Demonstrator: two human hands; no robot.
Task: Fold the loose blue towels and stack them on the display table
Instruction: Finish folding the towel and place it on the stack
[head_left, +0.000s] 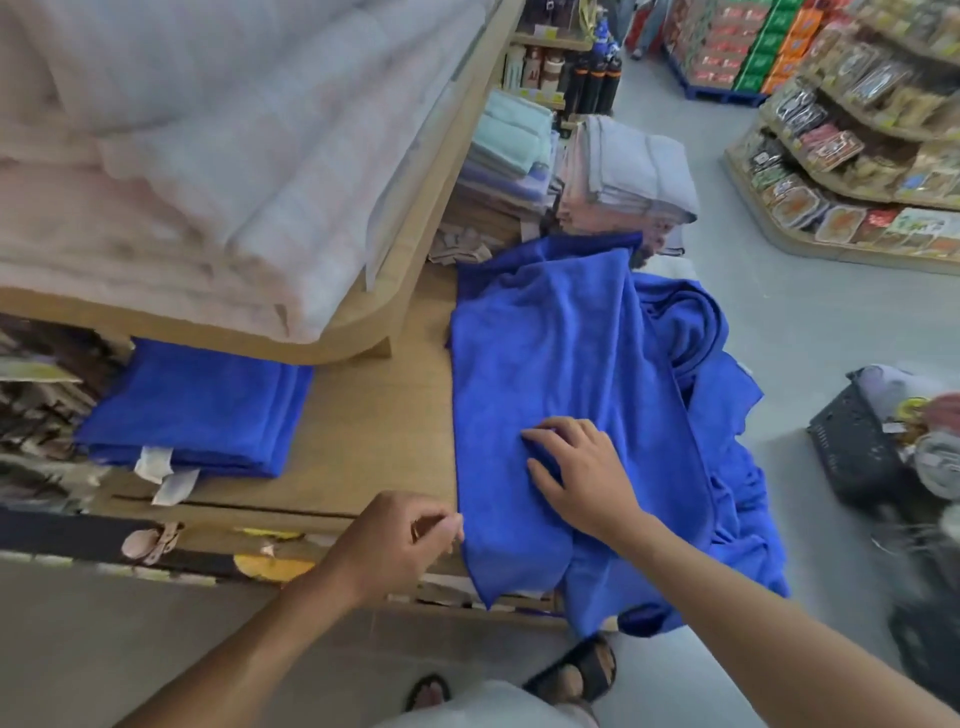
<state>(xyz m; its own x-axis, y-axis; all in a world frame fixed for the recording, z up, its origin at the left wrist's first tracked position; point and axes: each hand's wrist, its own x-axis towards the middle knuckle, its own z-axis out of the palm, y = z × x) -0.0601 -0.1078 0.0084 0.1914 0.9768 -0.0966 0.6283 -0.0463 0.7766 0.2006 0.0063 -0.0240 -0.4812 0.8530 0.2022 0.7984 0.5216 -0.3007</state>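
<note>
Towel (561, 364), blue, lies spread by the display table's (374, 426) right edge, its near end hanging over the front edge. The right hand (582, 473) presses on it, fingers nearly straight. The left hand (405, 540) sits curled at its left border; whether it pinches cloth I can't tell. More loose towels (717, 415) spill off the right edge, unfolded. A folded stack (197, 410) lies toward the left, so I'd say plenty remains.
</note>
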